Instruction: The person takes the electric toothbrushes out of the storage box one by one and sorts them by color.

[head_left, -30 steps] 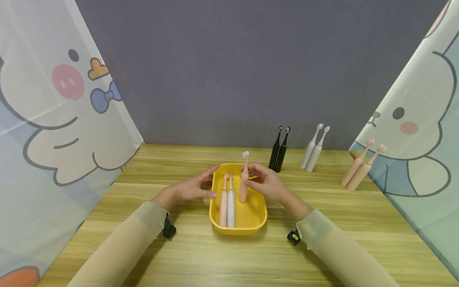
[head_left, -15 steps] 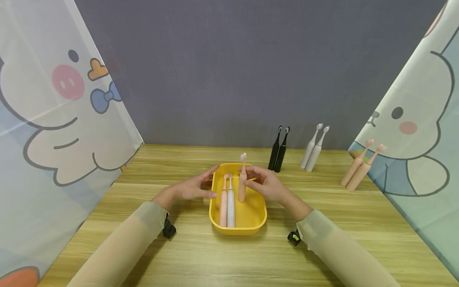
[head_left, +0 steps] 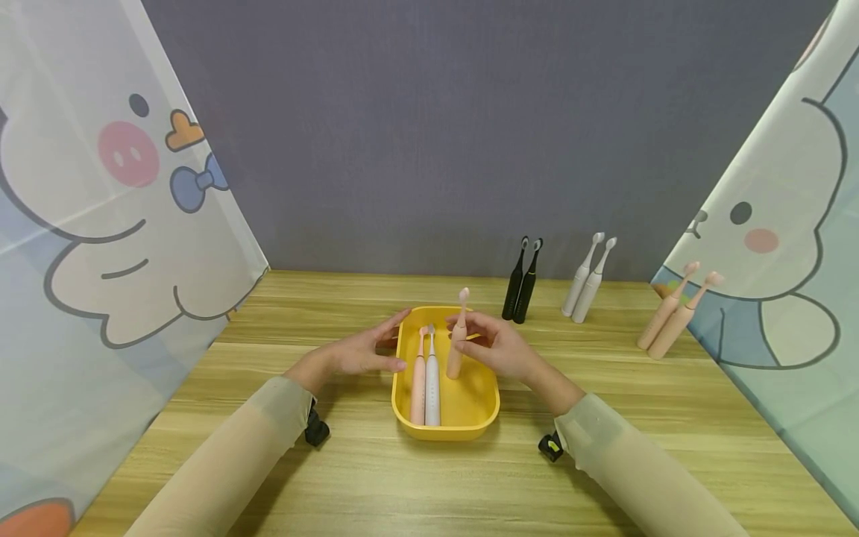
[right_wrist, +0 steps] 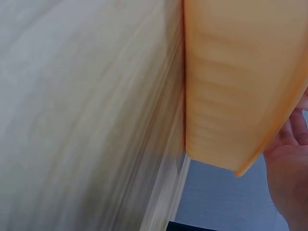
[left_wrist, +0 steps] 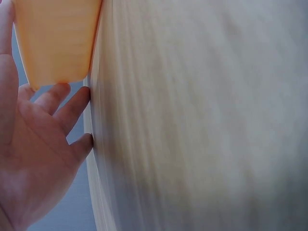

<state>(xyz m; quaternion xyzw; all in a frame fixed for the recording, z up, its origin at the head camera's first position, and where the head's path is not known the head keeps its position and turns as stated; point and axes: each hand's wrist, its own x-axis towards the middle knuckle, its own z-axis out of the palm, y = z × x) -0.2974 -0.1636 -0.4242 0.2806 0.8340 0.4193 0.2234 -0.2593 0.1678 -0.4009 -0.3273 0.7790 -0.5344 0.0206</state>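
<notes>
Head view: we see the top of the held toothbrush [head_left: 455,364] swung to the right in the last half second, so it leans that way where it stood nearly upright
Right grip [head_left: 499,344]: clamped on that toothbrush, thumb and fingers pinching the upper handle
Toothbrush base: over the right part of the yellow tray [head_left: 446,432]; we cannot tell whether it touches the floor there
Meaning: its base has hardly shifted, so we judge the brush is being angled rather than carried; it is not lying flat, and this step looks unfinished to us
Left grip [head_left: 359,352]: unmoved, fingers apart around the left wall
Tray neighbours: a pink toothbrush [head_left: 418,388] and a white toothbrush [head_left: 432,388], lying side by side
Desk [head_left: 362,477]: black toothbrushes [head_left: 526,298], white pair [head_left: 587,298] and peach pair [head_left: 673,330] standing beyond and right of the tray
</notes>
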